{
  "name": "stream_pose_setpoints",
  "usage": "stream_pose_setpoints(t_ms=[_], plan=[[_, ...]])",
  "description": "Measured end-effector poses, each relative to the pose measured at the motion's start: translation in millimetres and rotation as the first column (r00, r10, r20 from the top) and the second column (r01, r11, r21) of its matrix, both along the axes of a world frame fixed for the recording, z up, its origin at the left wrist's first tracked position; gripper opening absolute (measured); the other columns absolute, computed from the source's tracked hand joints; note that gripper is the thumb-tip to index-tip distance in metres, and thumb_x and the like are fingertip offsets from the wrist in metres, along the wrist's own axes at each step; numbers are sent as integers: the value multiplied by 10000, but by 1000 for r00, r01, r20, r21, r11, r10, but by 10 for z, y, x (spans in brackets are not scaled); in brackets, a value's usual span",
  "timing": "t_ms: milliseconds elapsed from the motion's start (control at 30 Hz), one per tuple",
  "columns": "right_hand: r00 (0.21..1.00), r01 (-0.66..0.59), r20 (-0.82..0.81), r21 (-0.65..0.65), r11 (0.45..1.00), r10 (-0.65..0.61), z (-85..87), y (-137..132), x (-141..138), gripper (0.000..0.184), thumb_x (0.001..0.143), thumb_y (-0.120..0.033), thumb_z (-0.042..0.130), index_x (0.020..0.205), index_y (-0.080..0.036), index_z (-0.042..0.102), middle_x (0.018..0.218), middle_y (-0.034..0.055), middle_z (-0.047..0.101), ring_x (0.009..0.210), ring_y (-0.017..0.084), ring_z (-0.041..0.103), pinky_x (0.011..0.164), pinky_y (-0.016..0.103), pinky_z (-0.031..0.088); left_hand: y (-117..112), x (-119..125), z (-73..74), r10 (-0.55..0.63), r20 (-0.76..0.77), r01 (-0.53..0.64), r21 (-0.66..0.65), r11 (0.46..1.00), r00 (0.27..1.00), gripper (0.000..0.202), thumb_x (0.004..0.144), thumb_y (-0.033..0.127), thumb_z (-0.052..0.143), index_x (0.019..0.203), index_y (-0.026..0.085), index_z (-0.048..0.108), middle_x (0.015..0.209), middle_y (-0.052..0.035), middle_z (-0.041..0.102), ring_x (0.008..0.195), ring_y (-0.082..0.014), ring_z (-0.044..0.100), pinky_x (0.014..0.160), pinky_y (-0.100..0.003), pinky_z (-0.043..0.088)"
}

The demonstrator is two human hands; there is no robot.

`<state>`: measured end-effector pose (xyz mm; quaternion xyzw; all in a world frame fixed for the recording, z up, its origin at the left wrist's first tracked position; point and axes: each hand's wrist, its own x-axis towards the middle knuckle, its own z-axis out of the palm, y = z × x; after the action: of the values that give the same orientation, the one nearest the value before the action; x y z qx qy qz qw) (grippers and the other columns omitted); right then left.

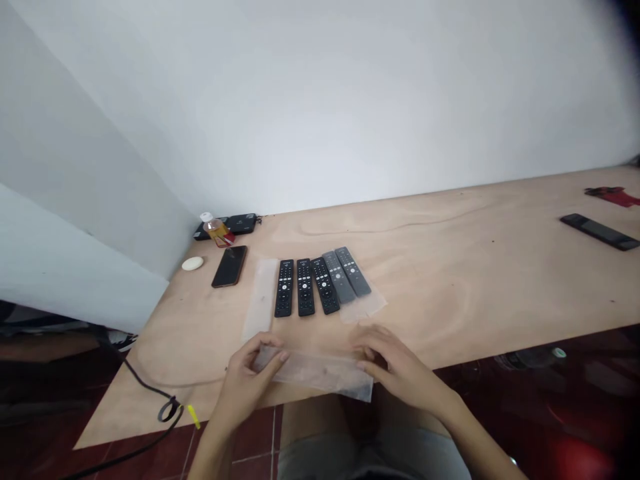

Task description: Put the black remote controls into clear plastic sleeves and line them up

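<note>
Plastic, thin and cloudy white, is making the long, flat sleeve (325, 373) that is lying between the hands at the near edge of the pale brown wooden table (450, 293). The left hand (253, 373) is bending its thumb and fingers around one end, seemingly in a soft pinch. The right hand (393, 360) is touching the other end with its thumb — I cannot tell if its fingers are gripping. Just past them, three long black remotes (305, 287) are lying bare, and two greyish remotes (351, 272) are showing through see-through wrapping (367, 307). One sleeve corner is poking past the table edge — so it could be slipping down if the pinch is loosening, or tearing if both hands are pulling too hard.
</note>
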<state>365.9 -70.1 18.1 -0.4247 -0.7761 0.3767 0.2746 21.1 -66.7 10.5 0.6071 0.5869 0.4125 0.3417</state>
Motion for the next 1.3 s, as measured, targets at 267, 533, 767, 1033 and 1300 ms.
stream_pose_setpoints(t_ms=[267,533,767,1033,1300], plan=[[995,-50,-92,-87,995,42,-3,36,93,141,1072,-263,661,933,-244,680,1074,45,713,1136,271,626,1054,430,502,129,-27,78,253,442,-235,-97,967,861,451,747,479,983,1048,191,810,881,-31,782,790,-140,699,705,-194,553],[974,86,-181,-254,963,-135,-171,-32,-233,184,1059,-346,685,921,-236,737,870,10,719,824,221,649,755,327,505,-29,649,-49,251,695,-164,-191,968,673,611,752,393,996,1296,243,761,1232,-76,792,1143,-213,758,994,-288,621],[960,276,-91,174,945,-264,-230,317,-432,275,1119,-262,530,1297,-233,738,1378,109,743,1281,321,618,1122,496,500,400,158,168,251,451,-246,-71,967,856,761,762,434,965,1418,194,663,1083,-74,807,923,-195,773,806,-285,629],[858,243,312,455,857,-409,-380,721,-479,417,1115,-239,537,1512,-254,663,1644,67,610,1388,434,541,1094,652,465,1257,-435,-8,264,-243,-244,111,963,933,587,825,441,703,1318,123,687,903,-80,775,727,-228,730,773,-401,615],[881,313,229,374,873,-414,-378,139,-203,270,1085,-332,619,1320,-246,721,1472,133,695,1240,387,630,1080,602,531,1141,-412,1,323,-414,-219,278,935,851,388,868,364,661,1195,173,745,1116,-142,722,972,-307,662,939,-489,562]])
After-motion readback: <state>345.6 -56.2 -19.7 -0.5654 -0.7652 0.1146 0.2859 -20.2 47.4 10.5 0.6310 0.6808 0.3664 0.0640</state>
